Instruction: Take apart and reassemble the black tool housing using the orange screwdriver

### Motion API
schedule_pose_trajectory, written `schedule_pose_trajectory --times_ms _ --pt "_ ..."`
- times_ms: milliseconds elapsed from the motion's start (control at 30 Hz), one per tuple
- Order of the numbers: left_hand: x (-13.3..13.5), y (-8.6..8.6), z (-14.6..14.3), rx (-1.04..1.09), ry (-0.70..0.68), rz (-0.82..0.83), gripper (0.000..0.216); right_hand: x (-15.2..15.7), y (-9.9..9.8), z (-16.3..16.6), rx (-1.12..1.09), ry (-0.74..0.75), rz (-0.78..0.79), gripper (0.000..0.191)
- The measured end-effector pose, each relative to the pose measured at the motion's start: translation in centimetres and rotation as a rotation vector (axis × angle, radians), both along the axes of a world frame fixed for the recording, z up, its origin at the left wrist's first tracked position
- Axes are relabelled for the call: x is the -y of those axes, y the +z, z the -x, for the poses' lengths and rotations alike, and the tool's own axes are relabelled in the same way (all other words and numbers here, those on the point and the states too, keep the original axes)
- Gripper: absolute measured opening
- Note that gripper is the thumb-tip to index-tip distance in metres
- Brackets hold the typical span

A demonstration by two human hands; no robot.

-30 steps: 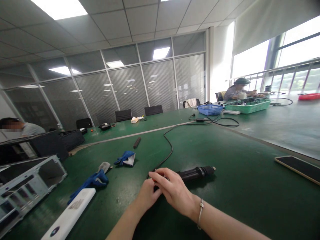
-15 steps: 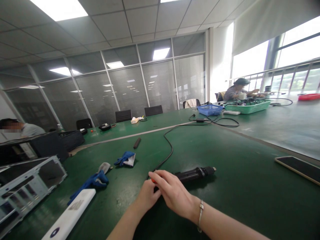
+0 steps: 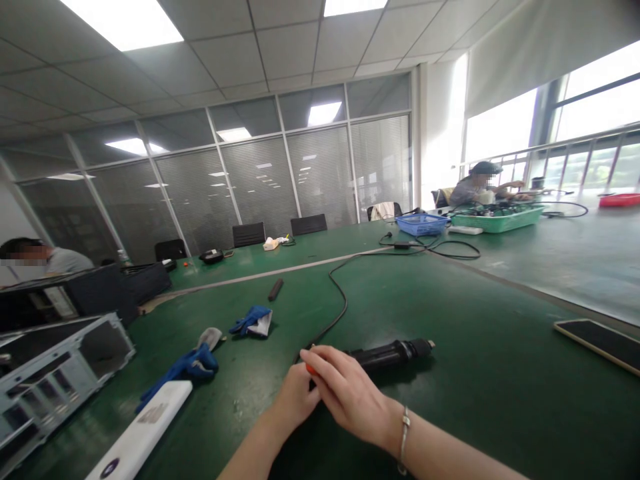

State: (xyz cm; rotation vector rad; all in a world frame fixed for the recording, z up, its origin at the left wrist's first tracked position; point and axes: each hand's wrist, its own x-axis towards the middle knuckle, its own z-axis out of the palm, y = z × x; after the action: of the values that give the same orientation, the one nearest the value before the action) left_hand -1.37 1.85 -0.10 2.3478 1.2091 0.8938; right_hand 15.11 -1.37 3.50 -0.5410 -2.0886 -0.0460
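Observation:
My left hand (image 3: pixel 295 400) is closed, its thumb and forefinger meeting my right hand over the table; what it grips is hidden. My right hand (image 3: pixel 350 393) lies across it, fingers bent together over a small orange-red piece (image 3: pixel 311 369) that shows just under the forefinger. Behind my right hand rests a black electric screwdriver (image 3: pixel 393 355) on its side, its bit end pointing right and its rear end covered by my hand. A black cable (image 3: pixel 343 293) comes across the table and disappears behind my left hand.
On the green table (image 3: pixel 480 400), blue-grey gloves (image 3: pixel 193 363), a white bar-shaped case (image 3: pixel 145 433) and a metal computer case (image 3: pixel 65 380) lie left. A phone (image 3: pixel 600 340) is at right. Farther back are a blue basket (image 3: pixel 423 225), a green basket (image 3: pixel 505 220) and two people.
The view has shifted slightly, so everything sits a little lower and to the right. My hands stay together at the same spot, with more of the orange-red piece showing.

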Motion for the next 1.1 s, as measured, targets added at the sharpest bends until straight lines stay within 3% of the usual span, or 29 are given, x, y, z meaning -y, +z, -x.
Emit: schedule_pose_trajectory --times_ms 233,433,633,900,1100 --pt "0.19 0.49 -0.10 0.033 -0.034 0.025 0.024 -0.03 0.14 -0.05 -0.055 -0.090 -0.002 0.036" --pt "0.16 0.50 -0.10 -0.005 -0.012 0.014 0.027 0.50 0.50 -0.01 -0.029 -0.049 -0.028 0.044" --pt "0.31 0.72 -0.22 0.007 -0.014 0.025 0.026 0.00 0.23 -0.04 -0.043 -0.095 -0.025 0.038" --pt "-0.02 0.05 -0.11 -0.013 -0.004 0.004 0.022 0.42 0.44 0.00 -0.033 -0.014 -0.009 0.049" --pt "0.25 0.50 -0.18 0.026 -0.025 0.041 0.029 -0.09 0.15 -0.04 -0.058 -0.086 -0.041 0.039"
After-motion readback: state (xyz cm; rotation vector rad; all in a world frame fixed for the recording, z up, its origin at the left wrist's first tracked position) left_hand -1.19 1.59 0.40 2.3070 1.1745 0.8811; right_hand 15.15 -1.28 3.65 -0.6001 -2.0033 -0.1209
